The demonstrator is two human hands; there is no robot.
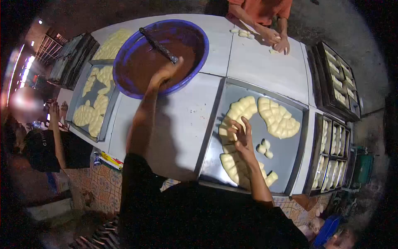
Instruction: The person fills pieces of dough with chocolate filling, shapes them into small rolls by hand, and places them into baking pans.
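Observation:
My left hand reaches over the near rim of a blue basin that holds smooth brown paste. Its fingertips are close to the lower end of a dark, paste-smeared stick-like tool leaning across the basin; the fingers are partly hidden. Over a metal tray, my right hand is open, fingers spread and slightly bent, just above a curved row of pale dough pieces. A second dough cluster lies to its right. Between them sits a small group of dough balls.
Another dough-filled tray stands at the left. Blackened pans of dough and more pans line the right edge. Across the table, a person's hands handle small dough pieces. Another person is at the left.

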